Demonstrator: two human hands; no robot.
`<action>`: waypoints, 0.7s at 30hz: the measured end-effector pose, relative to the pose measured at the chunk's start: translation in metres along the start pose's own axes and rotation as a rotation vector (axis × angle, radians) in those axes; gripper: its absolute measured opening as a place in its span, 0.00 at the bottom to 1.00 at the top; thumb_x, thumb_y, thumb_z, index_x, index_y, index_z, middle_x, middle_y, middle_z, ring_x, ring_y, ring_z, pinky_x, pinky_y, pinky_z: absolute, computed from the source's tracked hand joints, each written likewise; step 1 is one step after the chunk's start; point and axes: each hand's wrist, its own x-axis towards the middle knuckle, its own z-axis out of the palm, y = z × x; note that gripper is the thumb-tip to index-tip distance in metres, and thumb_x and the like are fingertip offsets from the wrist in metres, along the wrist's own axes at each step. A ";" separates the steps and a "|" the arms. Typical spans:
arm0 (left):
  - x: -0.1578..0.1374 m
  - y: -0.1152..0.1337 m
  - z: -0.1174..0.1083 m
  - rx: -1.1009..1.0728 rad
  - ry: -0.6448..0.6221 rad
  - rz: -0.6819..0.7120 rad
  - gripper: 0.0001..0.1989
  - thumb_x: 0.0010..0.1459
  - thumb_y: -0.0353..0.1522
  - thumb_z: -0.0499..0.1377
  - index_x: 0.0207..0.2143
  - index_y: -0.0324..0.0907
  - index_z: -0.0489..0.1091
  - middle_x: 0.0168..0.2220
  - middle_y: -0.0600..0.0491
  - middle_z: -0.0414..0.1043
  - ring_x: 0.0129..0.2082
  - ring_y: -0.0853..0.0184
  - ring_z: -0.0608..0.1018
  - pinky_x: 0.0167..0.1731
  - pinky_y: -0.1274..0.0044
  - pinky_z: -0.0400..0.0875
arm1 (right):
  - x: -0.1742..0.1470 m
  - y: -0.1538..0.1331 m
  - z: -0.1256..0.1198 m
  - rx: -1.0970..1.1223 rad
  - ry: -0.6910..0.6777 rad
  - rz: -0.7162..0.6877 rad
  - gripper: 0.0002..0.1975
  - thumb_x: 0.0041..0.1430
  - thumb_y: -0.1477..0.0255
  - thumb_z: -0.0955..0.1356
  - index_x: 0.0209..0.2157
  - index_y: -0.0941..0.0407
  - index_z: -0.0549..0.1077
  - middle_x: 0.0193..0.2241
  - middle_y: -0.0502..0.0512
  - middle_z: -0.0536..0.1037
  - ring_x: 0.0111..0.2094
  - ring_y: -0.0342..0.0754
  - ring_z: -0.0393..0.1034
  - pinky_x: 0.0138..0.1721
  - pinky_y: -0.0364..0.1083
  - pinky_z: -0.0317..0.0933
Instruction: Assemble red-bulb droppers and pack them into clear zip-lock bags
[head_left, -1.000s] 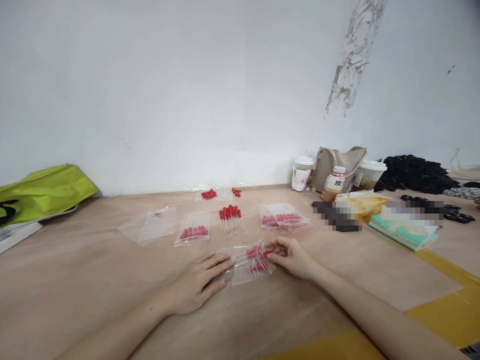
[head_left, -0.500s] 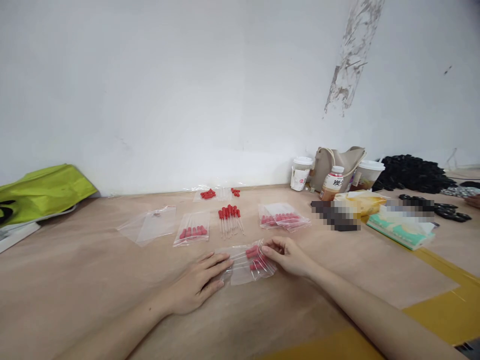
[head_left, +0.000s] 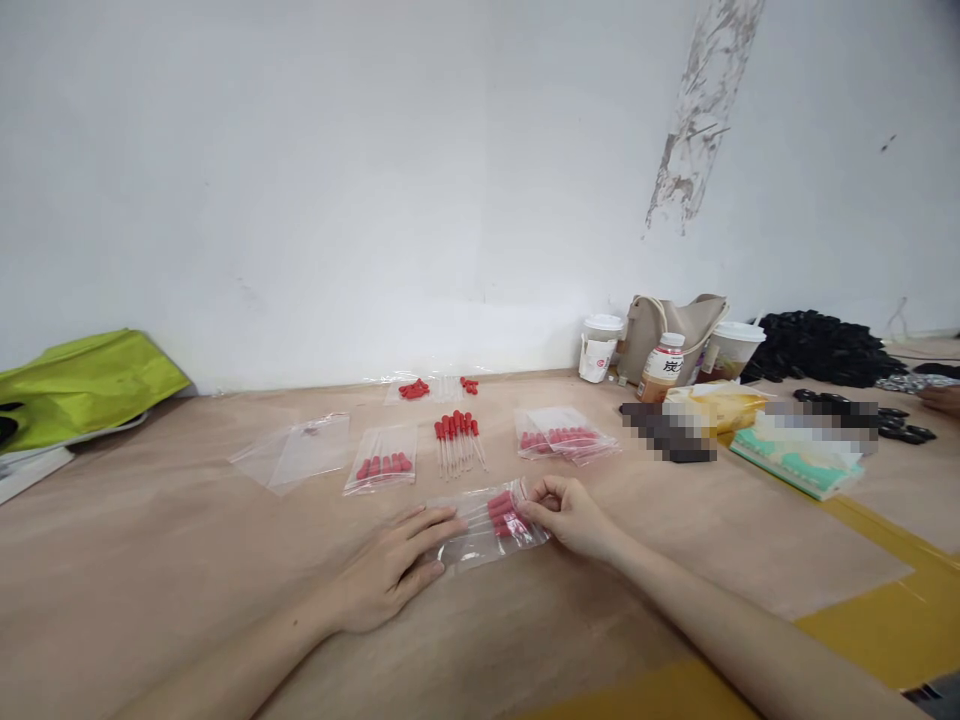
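Note:
A clear zip bag (head_left: 469,548) lies flat in front of me, with several red-bulbed droppers (head_left: 504,512) inside, their bulbs towards the right end. My left hand (head_left: 390,568) rests flat with fingers stretched, the fingertips on the bag's left end. Thumb and forefinger of my right hand (head_left: 571,515) pinch the bag's right edge, beside the bulbs. Just beyond, several loose droppers (head_left: 458,428) lie side by side, red bulbs pointing away. Filled bags of droppers lie on either side of them, one bag (head_left: 381,462) at left and a small stack (head_left: 564,436) at right.
Flat bags (head_left: 309,455) lie at left, near a lime-green bag (head_left: 90,380). Loose red bulbs (head_left: 414,389) sit by the wall. At right stand a cup (head_left: 600,350), a bottle (head_left: 664,370), a handbag (head_left: 694,325) and a tissue pack (head_left: 791,462). Another person's hand (head_left: 941,398) shows far right.
The droppers in the bag have drawn closer together, and the bag lies a bit flatter. My right hand keeps its pinch at the edge; my left hand stays almost where it was.

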 end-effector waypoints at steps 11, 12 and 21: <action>0.000 0.000 0.000 0.000 -0.021 -0.001 0.17 0.63 0.36 0.44 0.53 0.56 0.59 0.59 0.57 0.49 0.57 0.61 0.57 0.53 0.65 0.55 | 0.039 -0.022 -0.011 -0.508 0.124 -0.213 0.03 0.45 0.73 0.65 0.24 0.57 0.70 0.23 0.50 0.74 0.24 0.42 0.66 0.26 0.40 0.58; 0.000 0.000 0.000 -0.002 -0.017 0.003 0.17 0.63 0.36 0.44 0.53 0.56 0.59 0.59 0.57 0.50 0.57 0.61 0.57 0.53 0.65 0.55 | 0.049 -0.027 -0.008 -0.556 0.090 -0.181 0.03 0.45 0.74 0.65 0.24 0.57 0.70 0.23 0.50 0.74 0.25 0.42 0.67 0.27 0.40 0.58; 0.000 -0.001 0.000 -0.020 -0.001 0.023 0.17 0.62 0.36 0.45 0.52 0.55 0.60 0.59 0.57 0.51 0.56 0.60 0.58 0.54 0.65 0.54 | 0.136 -0.023 0.031 -0.709 0.160 0.148 0.08 0.42 0.76 0.66 0.28 0.61 0.72 0.30 0.61 0.76 0.30 0.49 0.70 0.25 0.41 0.59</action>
